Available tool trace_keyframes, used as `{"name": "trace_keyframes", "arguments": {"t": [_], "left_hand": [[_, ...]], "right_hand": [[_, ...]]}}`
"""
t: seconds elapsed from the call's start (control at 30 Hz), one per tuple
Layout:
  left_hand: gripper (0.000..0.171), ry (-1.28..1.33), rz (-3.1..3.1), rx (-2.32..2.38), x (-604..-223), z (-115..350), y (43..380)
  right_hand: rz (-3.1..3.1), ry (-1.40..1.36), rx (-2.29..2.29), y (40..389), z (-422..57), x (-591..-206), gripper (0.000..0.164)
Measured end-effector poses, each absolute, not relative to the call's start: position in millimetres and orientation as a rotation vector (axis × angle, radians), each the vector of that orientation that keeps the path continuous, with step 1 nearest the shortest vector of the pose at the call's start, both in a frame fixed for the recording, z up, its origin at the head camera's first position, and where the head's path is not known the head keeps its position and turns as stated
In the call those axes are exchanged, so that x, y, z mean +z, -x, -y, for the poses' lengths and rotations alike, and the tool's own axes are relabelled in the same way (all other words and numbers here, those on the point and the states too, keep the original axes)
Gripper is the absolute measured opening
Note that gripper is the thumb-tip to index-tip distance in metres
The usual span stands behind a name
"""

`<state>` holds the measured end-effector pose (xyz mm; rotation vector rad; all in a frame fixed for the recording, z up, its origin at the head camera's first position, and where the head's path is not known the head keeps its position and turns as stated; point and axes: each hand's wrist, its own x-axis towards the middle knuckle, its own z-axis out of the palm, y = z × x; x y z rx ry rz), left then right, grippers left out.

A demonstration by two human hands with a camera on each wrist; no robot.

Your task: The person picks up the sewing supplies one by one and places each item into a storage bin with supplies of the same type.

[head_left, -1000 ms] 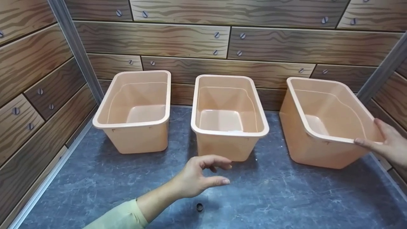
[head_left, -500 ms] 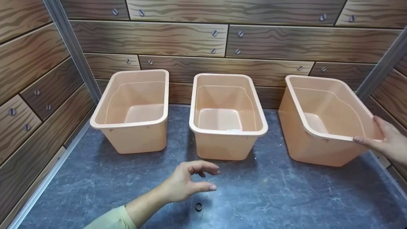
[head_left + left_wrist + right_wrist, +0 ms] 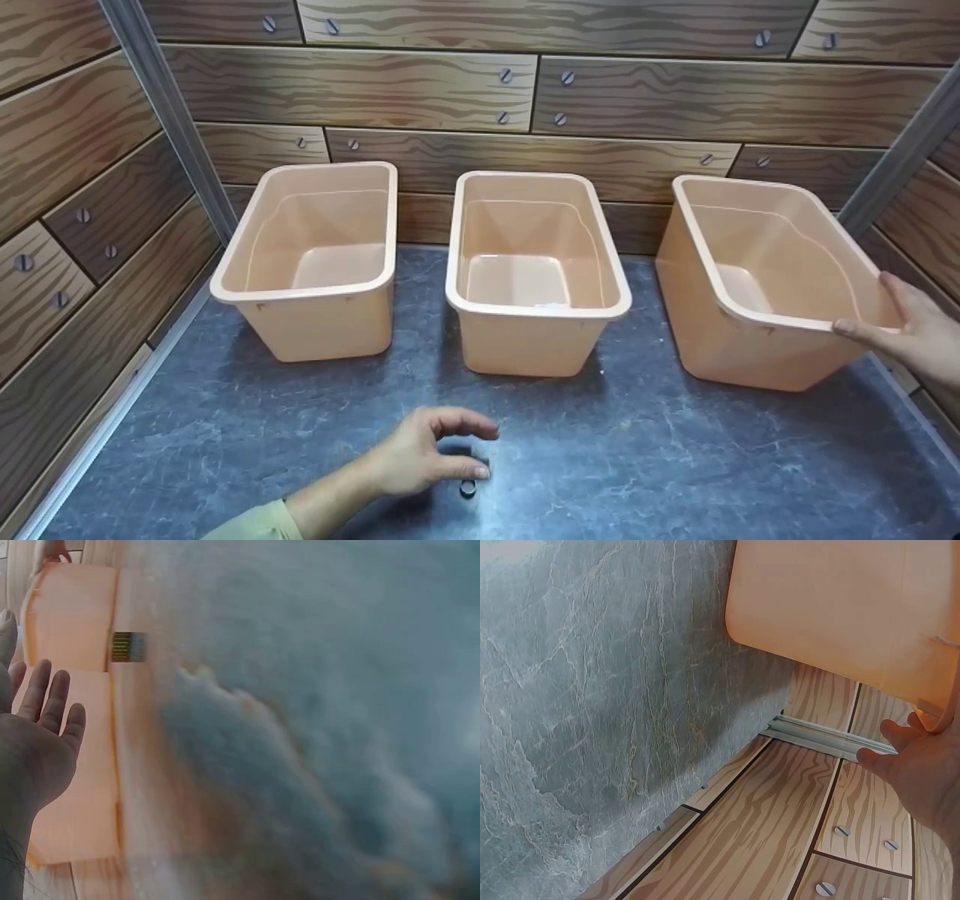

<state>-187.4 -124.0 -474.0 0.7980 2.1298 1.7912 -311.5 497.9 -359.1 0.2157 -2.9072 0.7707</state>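
Observation:
A small dark ring [image 3: 467,489] lies on the blue-grey marbled table near its front. My left hand [image 3: 431,454] hovers beside and just above the ring, thumb and fingers curved apart with nothing between them; the thumb tip is right at the ring in the head view. In the left wrist view that hand [image 3: 45,742] shows relaxed fingers. On the right, my right hand [image 3: 919,330] grips the near right rim corner of a peach plastic bin [image 3: 757,349], thumb along the front rim. The right wrist view shows the same hand [image 3: 930,772] at the bin's edge [image 3: 840,607].
Two more peach bins, the left one [image 3: 322,330] and the middle one [image 3: 532,345], stand in a row toward the back wall [image 3: 442,90] of printed wood planks. Metal strips [image 3: 169,120] run along the corners. Table surface [image 3: 675,465] extends in front of the bins.
My left hand has moved left and downward, coming beside the ring. The right hand keeps its hold on the right bin. The head view has shifted slightly.

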Motion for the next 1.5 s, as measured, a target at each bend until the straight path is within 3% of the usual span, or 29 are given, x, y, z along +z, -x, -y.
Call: {"name": "trace_keyframes", "arguments": {"t": [0.43,1.5], "left_hand": [[0.047,-0.867,-2.099,1.754,-496,135,186],[0.044,-0.961,-2.239,1.566,-507,136,180]], "right_hand": [[2.922,-0.209,0.775,313,-500,-360,0.111],[2.932,-0.21,0.772,312,-501,-361,0.112]]}}
